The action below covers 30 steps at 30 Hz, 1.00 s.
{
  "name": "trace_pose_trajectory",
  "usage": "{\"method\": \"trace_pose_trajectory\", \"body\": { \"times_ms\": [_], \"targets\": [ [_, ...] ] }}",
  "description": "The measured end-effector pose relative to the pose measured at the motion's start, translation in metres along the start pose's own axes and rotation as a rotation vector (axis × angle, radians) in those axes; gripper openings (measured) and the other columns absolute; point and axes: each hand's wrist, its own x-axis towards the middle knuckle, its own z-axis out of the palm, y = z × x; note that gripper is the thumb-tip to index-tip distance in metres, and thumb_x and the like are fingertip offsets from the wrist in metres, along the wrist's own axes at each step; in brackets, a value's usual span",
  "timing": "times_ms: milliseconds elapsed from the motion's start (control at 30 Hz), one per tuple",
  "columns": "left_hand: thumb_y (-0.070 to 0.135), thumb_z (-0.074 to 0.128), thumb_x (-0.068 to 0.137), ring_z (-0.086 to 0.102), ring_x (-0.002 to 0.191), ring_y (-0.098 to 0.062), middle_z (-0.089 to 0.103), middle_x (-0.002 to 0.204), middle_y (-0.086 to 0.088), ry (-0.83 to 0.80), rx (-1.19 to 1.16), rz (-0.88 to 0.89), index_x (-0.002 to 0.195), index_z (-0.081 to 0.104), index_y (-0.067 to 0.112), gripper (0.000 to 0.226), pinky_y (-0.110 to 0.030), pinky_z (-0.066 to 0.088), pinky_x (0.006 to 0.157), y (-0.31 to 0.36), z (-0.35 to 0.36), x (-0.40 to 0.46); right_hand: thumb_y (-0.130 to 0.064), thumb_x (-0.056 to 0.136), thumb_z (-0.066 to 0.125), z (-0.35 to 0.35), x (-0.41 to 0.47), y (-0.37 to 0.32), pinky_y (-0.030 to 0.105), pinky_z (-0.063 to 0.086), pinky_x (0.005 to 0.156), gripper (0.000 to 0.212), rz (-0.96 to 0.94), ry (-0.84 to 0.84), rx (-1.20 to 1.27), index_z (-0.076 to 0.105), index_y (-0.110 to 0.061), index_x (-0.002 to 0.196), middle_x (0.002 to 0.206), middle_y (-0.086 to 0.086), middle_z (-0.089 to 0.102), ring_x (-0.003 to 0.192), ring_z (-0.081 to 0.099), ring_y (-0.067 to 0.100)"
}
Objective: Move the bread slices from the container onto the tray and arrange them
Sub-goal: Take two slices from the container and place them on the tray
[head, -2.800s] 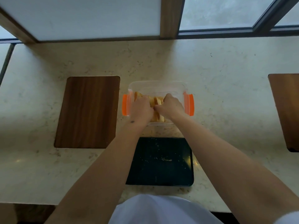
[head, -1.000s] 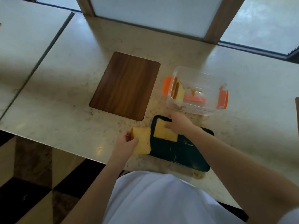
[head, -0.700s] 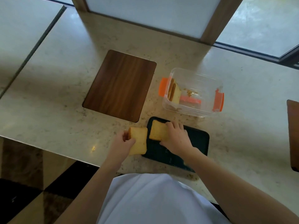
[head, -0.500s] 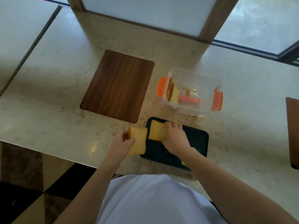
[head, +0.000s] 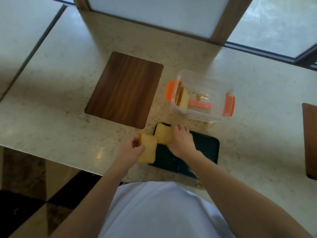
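Note:
A dark tray (head: 206, 148) lies at the counter's near edge. A clear container (head: 205, 78) with orange clips stands just behind it, with bread slices (head: 182, 98) leaning on its left wall. My right hand (head: 180, 141) rests flat on a bread slice (head: 163, 135) at the tray's far left corner. My left hand (head: 132, 149) grips another stack of bread (head: 149, 150) at the tray's left edge, partly over the counter.
A brown wooden board (head: 125, 89) lies to the left of the container. Another brown board (head: 310, 140) shows at the right border. The counter's front edge (head: 51, 160) runs close to my body. Crumbs dot the tray.
Both hands left the container and each brought bread down to the tray's left end. In the last half second they hardly moved.

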Motion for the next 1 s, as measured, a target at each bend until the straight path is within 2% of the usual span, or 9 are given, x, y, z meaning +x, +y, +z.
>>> {"method": "trace_pose_trajectory", "body": {
  "times_ms": [67,133,233,400,467,567,767,900,1000],
  "targets": [
    [0.02,0.065,0.09,0.061,0.098,-0.015,0.063,0.108,0.005,-0.024,-0.039,-0.018,0.105,0.055,0.034,0.023,-0.034,0.053,0.075,0.001,0.004,-0.001,-0.028,0.081,0.072,0.0,-0.008,0.003,0.044,0.043,0.1,0.065,0.052,0.064,0.146,0.044,-0.013,0.139,0.137,0.009,0.046,0.126,0.04,0.032],
    [0.016,0.064,0.091,0.06,0.104,-0.019,0.062,0.116,0.0,-0.052,-0.106,-0.057,0.123,0.054,0.024,0.035,-0.038,0.055,0.08,0.004,0.01,0.0,-0.029,0.084,0.071,-0.004,-0.017,0.007,0.033,0.049,0.09,0.057,0.244,0.03,0.506,0.051,-0.015,0.134,0.131,0.004,0.053,0.118,0.05,0.022],
    [0.005,0.061,0.092,0.058,0.114,-0.028,0.058,0.131,-0.01,-0.096,-0.277,-0.119,0.136,0.046,0.017,0.049,-0.052,0.052,0.094,0.013,0.025,0.002,-0.038,0.087,0.072,-0.004,-0.04,0.01,0.024,0.056,0.065,0.046,0.537,-0.281,1.062,0.059,-0.018,0.127,0.113,0.001,0.067,0.099,0.065,0.014],
    [-0.007,0.06,0.089,0.052,0.119,-0.038,0.045,0.136,-0.005,-0.152,-0.469,-0.153,0.144,0.037,0.031,0.07,-0.06,0.055,0.085,0.032,0.06,0.003,-0.033,0.084,0.078,0.011,-0.064,0.031,0.038,0.059,0.089,0.036,0.707,-0.305,1.47,0.062,-0.02,0.115,0.107,0.009,0.076,0.1,0.073,0.022],
    [-0.009,0.057,0.089,0.051,0.119,-0.041,0.041,0.136,-0.008,-0.178,-0.458,-0.171,0.139,0.041,0.03,0.065,-0.06,0.056,0.082,0.034,0.071,-0.001,-0.024,0.084,0.078,0.01,-0.069,0.037,0.036,0.061,0.082,0.032,0.776,-0.248,1.596,0.062,-0.015,0.111,0.095,0.008,0.079,0.093,0.075,0.021],
    [-0.008,0.059,0.089,0.058,0.112,-0.037,0.046,0.132,-0.011,-0.209,-0.343,-0.135,0.13,0.048,0.025,0.054,-0.054,0.059,0.081,0.03,0.078,-0.006,-0.018,0.085,0.078,0.011,-0.072,0.042,0.03,0.06,0.069,0.03,0.809,-0.143,1.588,0.063,-0.013,0.11,0.089,0.004,0.078,0.08,0.076,0.015],
    [0.0,0.062,0.09,0.061,0.106,-0.026,0.059,0.119,-0.012,-0.152,-0.116,-0.058,0.115,0.057,0.012,0.028,-0.038,0.059,0.084,0.011,0.064,-0.008,-0.018,0.084,0.08,0.014,-0.08,0.047,0.026,0.06,0.066,0.039,0.799,-0.084,1.427,0.058,-0.01,0.115,0.11,0.008,0.067,0.095,0.068,0.016],
    [0.0,0.065,0.086,0.063,0.098,-0.022,0.06,0.11,-0.01,-0.111,-0.044,-0.048,0.115,0.055,0.015,0.034,-0.029,0.057,0.071,-0.006,0.052,-0.006,-0.002,0.086,0.073,0.014,-0.079,0.043,0.03,0.06,0.069,0.036,0.773,-0.147,1.444,0.06,-0.01,0.118,0.114,0.011,0.063,0.101,0.064,0.021],
    [0.004,0.067,0.085,0.062,0.097,-0.017,0.062,0.107,-0.004,-0.058,0.032,-0.029,0.12,0.056,0.014,0.038,-0.03,0.056,0.075,-0.014,0.047,-0.006,0.004,0.087,0.069,0.015,-0.077,0.038,0.027,0.06,0.072,0.042,0.706,-0.156,1.451,0.06,-0.011,0.125,0.12,0.01,0.059,0.107,0.062,0.022]
  ]
}}
